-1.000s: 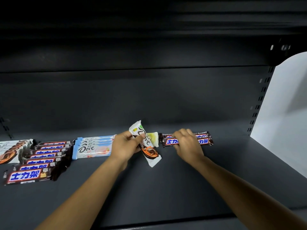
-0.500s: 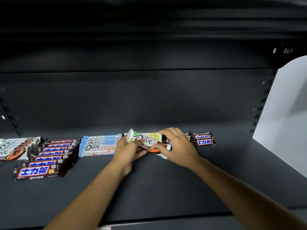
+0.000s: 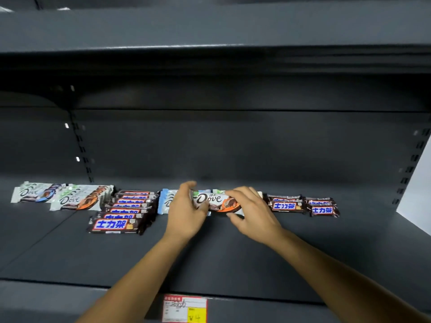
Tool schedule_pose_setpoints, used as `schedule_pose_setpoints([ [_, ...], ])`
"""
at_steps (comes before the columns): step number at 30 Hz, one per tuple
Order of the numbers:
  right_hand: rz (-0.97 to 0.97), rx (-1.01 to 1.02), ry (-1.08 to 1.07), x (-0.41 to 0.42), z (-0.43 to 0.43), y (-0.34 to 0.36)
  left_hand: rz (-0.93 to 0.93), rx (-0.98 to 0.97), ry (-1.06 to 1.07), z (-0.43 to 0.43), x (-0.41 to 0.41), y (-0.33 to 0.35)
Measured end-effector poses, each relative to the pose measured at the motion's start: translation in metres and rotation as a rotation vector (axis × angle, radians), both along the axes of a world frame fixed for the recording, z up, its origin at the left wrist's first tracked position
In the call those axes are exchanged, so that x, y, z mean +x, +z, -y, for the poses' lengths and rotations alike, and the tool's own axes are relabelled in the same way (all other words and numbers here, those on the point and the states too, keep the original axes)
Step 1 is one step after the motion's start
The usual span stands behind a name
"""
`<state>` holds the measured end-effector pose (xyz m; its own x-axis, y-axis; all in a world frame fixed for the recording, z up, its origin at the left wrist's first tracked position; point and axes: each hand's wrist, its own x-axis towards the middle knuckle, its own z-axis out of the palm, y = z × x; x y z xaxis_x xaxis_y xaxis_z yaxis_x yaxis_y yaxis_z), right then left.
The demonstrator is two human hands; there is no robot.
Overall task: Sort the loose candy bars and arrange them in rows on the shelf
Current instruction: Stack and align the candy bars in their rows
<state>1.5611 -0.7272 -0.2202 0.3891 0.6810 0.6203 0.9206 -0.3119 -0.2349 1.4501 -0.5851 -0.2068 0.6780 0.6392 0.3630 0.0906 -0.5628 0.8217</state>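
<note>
Head view: right hand (image 3: 251,212) joins left hand (image 3: 184,212), both pinching white bar (image 3: 213,201), now level beside blue bars (image 3: 164,201); placement likely next.

- Shelf (image 3: 233,264) — dark grey metal, matt, dimly lit.
- Back panel (image 3: 233,141) in the same grey, with a slotted upright (image 3: 81,148) at left and another at the right edge.
- Upper shelf (image 3: 210,31) overhangs — deep shadow beneath.
- White panel (image 3: 419,194) at far right.
- Price tag (image 3: 184,308) on the front edge.
</note>
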Motion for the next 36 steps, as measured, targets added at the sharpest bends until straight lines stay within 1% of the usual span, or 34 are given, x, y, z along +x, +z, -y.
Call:
schedule_pose_setpoints([
  [1,-0.002,0.0,0.002,-0.004,-0.006,0.0,-0.02,0.177,0.009,-0.006,-0.005,-0.002],
  [2,-0.002,0.003,0.009,-0.009,-0.012,-0.001,-0.025,0.311,0.01,-0.013,-0.01,-0.004],
  [5,-0.004,0.019,0.026,-0.02,-0.031,-0.004,-0.003,0.578,-0.022,-0.03,-0.021,-0.008],
  [8,-0.004,0.035,0.021,-0.032,-0.05,-0.004,-0.031,0.739,-0.052,-0.045,-0.032,-0.01],
  [11,-0.005,0.032,0.014,-0.045,-0.07,-0.002,-0.075,0.812,-0.063,-0.065,-0.043,-0.008],
  [14,-0.009,0.023,-0.002,-0.059,-0.091,-0.001,-0.095,0.845,-0.103,-0.089,-0.054,-0.005],
  [23,-0.002,0.016,-0.025,-0.106,-0.149,0.0,-0.139,0.794,-0.14,-0.15,-0.093,0.002],
  [28,0.003,0.044,-0.054,-0.132,-0.177,0.002,-0.109,0.781,-0.125,-0.18,-0.116,0.001],
  [36,-0.015,0.03,-0.097,-0.164,-0.2,0.003,-0.124,0.77,-0.068,-0.216,-0.143,-0.002],
])
